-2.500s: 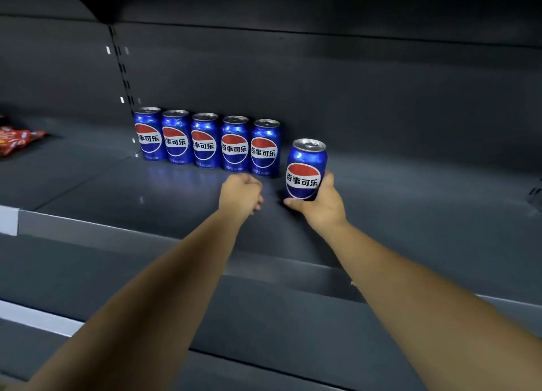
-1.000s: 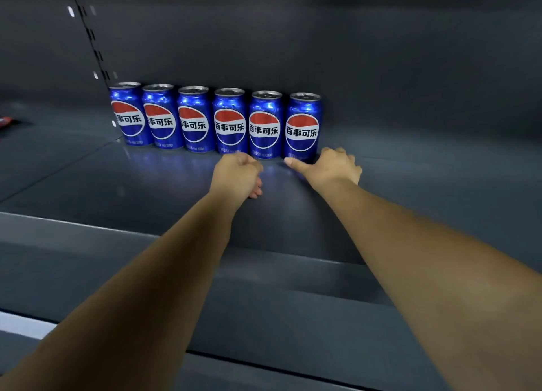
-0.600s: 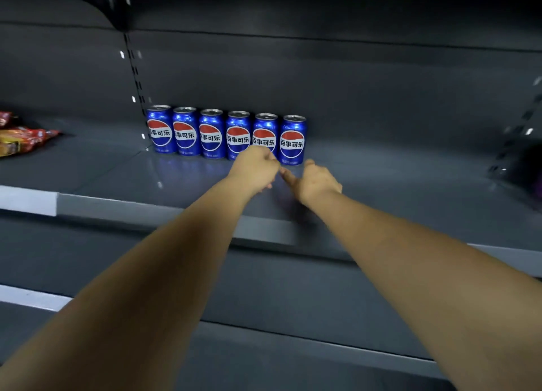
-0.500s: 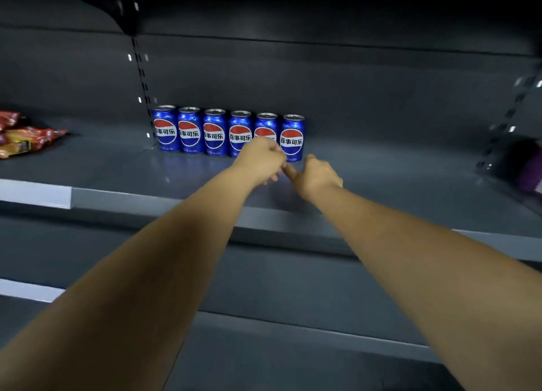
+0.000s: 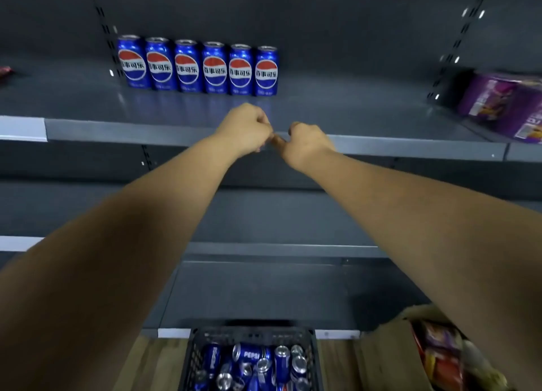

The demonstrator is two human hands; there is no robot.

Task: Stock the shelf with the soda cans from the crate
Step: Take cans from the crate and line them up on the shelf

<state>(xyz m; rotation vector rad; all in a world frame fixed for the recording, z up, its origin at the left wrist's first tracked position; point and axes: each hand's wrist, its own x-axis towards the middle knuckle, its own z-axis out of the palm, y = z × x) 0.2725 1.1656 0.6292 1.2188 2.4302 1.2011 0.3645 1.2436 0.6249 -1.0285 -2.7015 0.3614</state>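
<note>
Two empty fists: left hand (image 5: pixel 243 129) beside right hand (image 5: pixel 305 144).

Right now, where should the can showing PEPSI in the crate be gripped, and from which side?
Grip the PEPSI can round its barrel, coming down from above: it lies on its side atop the pile in the crate, its curved wall exposed and other cans crowding its ends.

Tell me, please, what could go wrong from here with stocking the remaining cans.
The cans in the crate lie jumbled, some on their sides, so a hurried grab may drop one. The six Pepsi cans stand close together at the back of the shelf; setting the next beside the rightmost can could knock the row over.
</note>
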